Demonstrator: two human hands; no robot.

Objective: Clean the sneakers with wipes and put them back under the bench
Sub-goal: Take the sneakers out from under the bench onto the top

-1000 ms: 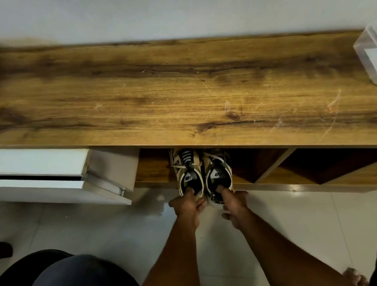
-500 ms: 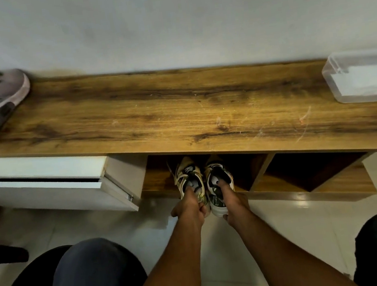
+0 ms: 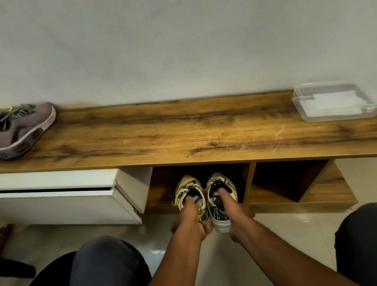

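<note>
Your left hand (image 3: 189, 222) grips the left sneaker (image 3: 191, 196), your right hand (image 3: 234, 216) the right sneaker (image 3: 221, 201); both shoes sit at the front edge of the bench (image 3: 181, 131) cubby, heels out.

A plain pale wall (image 3: 168, 37) rises behind a long wood-grain tabletop (image 3: 169, 133). Beneath it, a white drawer unit (image 3: 46, 197) sits left of two open wooden cubbies (image 3: 285, 178). Glossy light floor tiles (image 3: 223, 270) reflect soft, even light
</note>
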